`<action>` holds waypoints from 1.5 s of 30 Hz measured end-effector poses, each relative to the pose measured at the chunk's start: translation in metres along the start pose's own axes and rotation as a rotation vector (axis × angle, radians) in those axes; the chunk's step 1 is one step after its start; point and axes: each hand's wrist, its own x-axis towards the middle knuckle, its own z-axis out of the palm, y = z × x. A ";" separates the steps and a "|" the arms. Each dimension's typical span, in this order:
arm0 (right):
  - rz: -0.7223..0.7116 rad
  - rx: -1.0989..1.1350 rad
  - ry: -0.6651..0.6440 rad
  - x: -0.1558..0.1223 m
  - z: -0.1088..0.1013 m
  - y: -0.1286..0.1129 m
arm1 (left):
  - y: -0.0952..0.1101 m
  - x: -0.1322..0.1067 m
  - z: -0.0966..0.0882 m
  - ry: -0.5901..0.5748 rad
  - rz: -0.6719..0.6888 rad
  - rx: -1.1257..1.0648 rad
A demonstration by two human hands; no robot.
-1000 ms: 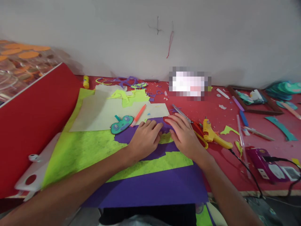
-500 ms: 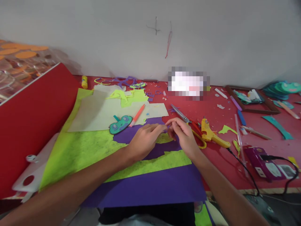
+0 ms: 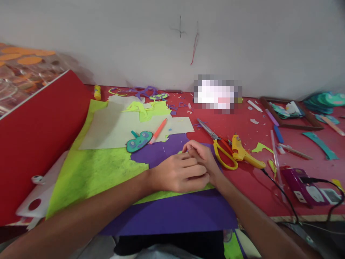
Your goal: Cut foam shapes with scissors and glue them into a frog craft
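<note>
My left hand (image 3: 178, 172) lies over my right hand (image 3: 201, 156) on the purple foam sheet (image 3: 161, 151), both with fingers curled together. Whatever they pinch is hidden between the fingers. A lime green sheet (image 3: 94, 169) lies under and left of them, and a larger purple sheet (image 3: 175, 212) spreads toward me. A teal cut-out shape (image 3: 138, 141) and an orange pen (image 3: 158, 131) rest just beyond my left hand. Scissors with yellow and red handles (image 3: 222, 153) lie just right of my right hand.
A yellow glue gun (image 3: 244, 153) with a black cord lies right of the scissors. A purple device (image 3: 303, 187) sits near the table's right front edge. A red board (image 3: 35, 136) leans at left. Paper scraps, sticks and a wooden frame (image 3: 291, 115) litter the back and right.
My hands were flat and side by side on the purple sheet, then lifted and pinched together. Now they have drawn closer to me, the left one lying over the right.
</note>
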 end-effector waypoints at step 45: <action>-0.192 -0.351 0.112 0.003 -0.040 0.011 | -0.027 -0.013 -0.007 -0.184 -0.995 -0.516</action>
